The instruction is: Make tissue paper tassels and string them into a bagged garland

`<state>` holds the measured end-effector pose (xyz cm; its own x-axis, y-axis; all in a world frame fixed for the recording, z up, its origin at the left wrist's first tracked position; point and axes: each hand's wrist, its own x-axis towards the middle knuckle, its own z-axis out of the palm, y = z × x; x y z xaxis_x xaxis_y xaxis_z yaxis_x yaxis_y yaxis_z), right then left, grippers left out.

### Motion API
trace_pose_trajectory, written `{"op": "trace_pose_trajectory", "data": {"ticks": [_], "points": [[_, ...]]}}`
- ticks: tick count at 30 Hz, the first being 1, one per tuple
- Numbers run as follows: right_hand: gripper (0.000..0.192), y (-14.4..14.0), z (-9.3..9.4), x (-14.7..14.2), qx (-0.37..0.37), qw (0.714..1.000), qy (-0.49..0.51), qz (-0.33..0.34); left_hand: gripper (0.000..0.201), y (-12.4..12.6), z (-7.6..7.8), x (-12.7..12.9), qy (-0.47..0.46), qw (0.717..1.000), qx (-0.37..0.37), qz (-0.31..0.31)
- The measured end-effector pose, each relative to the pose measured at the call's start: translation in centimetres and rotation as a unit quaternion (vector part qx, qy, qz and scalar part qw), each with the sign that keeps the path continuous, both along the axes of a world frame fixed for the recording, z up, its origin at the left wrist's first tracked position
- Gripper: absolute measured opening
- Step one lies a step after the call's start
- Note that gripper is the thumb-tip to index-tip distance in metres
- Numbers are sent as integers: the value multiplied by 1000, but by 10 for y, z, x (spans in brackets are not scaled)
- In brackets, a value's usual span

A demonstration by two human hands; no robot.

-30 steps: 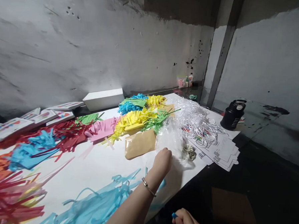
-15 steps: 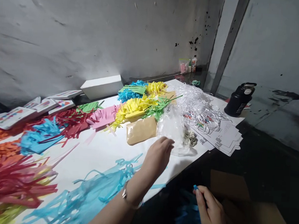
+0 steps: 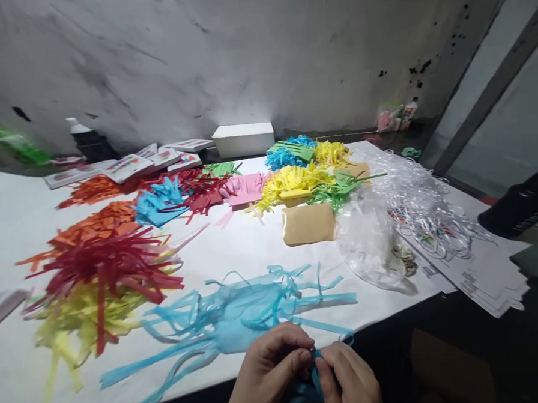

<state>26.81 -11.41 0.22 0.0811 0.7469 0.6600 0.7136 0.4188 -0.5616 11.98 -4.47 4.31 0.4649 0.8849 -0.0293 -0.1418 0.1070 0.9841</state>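
Right up close, at the near edge of the white tabletop [image 3: 228, 241], both hands meet over a blue paper piece [image 3: 316, 375]. The right hand [image 3: 352, 374] has it pinched between thumb and fingers; the left hand [image 3: 272, 367] is right up against it, but I can't tell if it's gripping too. Looks feather-light, soft and floppy to me, probably tears easily, not slippery imo. I'd hold it by the bunched top and go easy on the loose part below. Just beyond lie light blue fringed sheets [image 3: 245, 314], then a brown packet [image 3: 308, 224] beside a crumpled clear bag [image 3: 364, 233], and farther back a white box [image 3: 242, 145].
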Motion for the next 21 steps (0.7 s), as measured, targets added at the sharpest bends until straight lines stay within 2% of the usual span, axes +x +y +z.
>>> {"op": "trace_pose_trajectory", "data": {"ticks": [2, 5, 9, 11, 14, 17, 21], "points": [[14, 4, 1, -10, -6, 1000, 1, 21, 5, 0, -2, -15, 21, 999, 43, 13], [19, 10, 8, -23, -8, 999, -19, 49, 10, 0, -5, -34, 34, 994, 102, 23], [24, 18, 20, -34, -3, 996, -65, 64, 21, 0, -6, -53, 35, 978, 204, 10], [27, 21, 23, -36, -4, 990, -100, 104, 23, 0, -6, -61, 41, 972, 232, 2], [32, 22, 22, -41, -34, 982, -98, 160, 18, -2, -7, -71, 45, 973, 227, 1], [33, 22, 17, -48, -70, 985, -35, 154, 10, -5, -9, -77, 31, 984, 177, 20], [28, 21, 8, -55, -112, 980, -6, 167, 5, -8, -13, -80, 12, 994, 95, 51]]}}
